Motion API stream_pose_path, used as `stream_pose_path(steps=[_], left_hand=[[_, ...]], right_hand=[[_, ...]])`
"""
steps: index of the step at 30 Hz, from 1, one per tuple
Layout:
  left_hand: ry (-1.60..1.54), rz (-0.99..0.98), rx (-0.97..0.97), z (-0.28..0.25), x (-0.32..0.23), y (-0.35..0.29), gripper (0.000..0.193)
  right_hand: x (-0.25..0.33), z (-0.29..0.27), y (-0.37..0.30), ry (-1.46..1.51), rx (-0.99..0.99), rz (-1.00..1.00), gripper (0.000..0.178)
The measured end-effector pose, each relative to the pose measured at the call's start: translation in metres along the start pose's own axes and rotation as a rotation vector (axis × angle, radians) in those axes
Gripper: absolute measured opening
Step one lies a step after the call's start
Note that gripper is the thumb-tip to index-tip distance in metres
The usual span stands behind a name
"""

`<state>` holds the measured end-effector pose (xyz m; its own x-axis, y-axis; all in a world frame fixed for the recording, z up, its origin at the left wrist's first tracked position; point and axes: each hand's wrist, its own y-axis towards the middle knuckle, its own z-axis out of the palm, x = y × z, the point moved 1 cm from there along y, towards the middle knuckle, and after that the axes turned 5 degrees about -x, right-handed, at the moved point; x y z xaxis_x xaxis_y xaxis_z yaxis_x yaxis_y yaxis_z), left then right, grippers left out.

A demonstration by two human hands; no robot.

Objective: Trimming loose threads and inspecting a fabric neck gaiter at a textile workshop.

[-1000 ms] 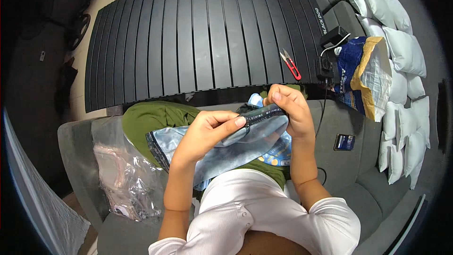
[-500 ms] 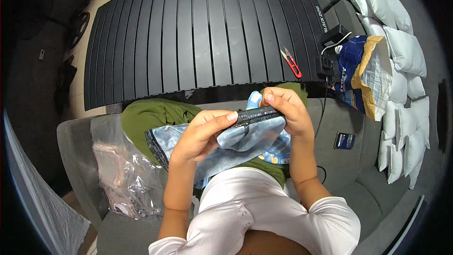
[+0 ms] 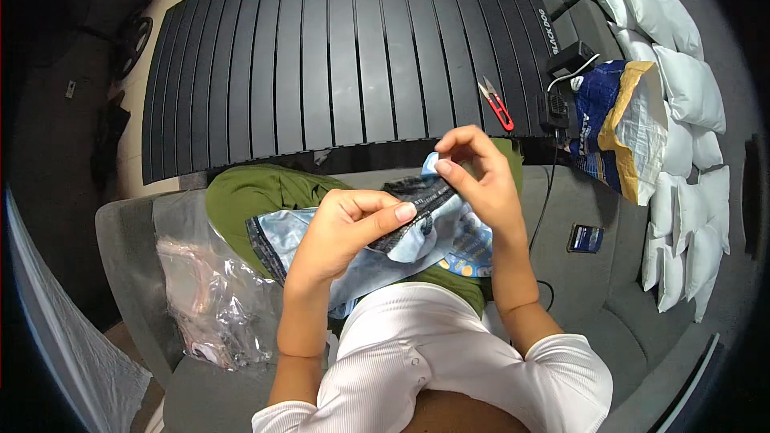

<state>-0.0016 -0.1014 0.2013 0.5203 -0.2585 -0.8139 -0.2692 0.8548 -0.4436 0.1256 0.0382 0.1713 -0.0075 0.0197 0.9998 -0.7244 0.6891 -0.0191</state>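
A light blue, mottled cloth garment (image 3: 365, 271) with black edging lies across my lap. My left hand (image 3: 353, 228) pinches its black printed band (image 3: 437, 199) between thumb and bent fingers, and the band slants up to the right. At the band's upper end is my right hand (image 3: 485, 184), its thumb and curled forefinger apart with a gap between them. Its other fingers are partly hidden. A small light blue piece of cloth (image 3: 431, 163) shows by the right thumb tip. Under the right wrist lies blue patterned cloth (image 3: 469, 261).
Ahead stands a black slatted table (image 3: 345, 56), with red thread snips (image 3: 499, 107) and a black power adapter (image 3: 553, 112) on it. Clear plastic packaging (image 3: 220, 305) lies on the sofa at left. At right are a blue sack (image 3: 601, 128), a small dark packet (image 3: 585, 238) and white pillows (image 3: 690, 88).
My right hand has loosened from the band and lifted slightly, with thumb and forefinger spreading apart. The band, held level before, now tilts up to the right. My left hand has shifted slightly right.
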Motion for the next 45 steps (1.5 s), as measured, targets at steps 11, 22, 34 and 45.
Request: stream_pose_path(steps=[11,22,34,45], left_hand=[[0.087,0.092,-0.101,0.004,-0.002,-0.004,0.014],[0.093,0.206,-0.196,0.009,0.004,-0.005,0.018],[0.104,0.198,-0.172,0.005,0.004,-0.006,0.019],[0.128,0.209,-0.113,0.004,0.005,-0.006,0.022]], right_hand=[[0.043,0.011,-0.016,-0.512,-0.005,-0.702,0.022],[0.04,0.021,-0.019,-0.658,-0.094,-0.721,0.01],[0.032,0.011,-0.019,-0.306,-0.099,-0.466,0.004],[0.038,0.017,-0.017,-0.573,-0.03,-0.715,0.018]])
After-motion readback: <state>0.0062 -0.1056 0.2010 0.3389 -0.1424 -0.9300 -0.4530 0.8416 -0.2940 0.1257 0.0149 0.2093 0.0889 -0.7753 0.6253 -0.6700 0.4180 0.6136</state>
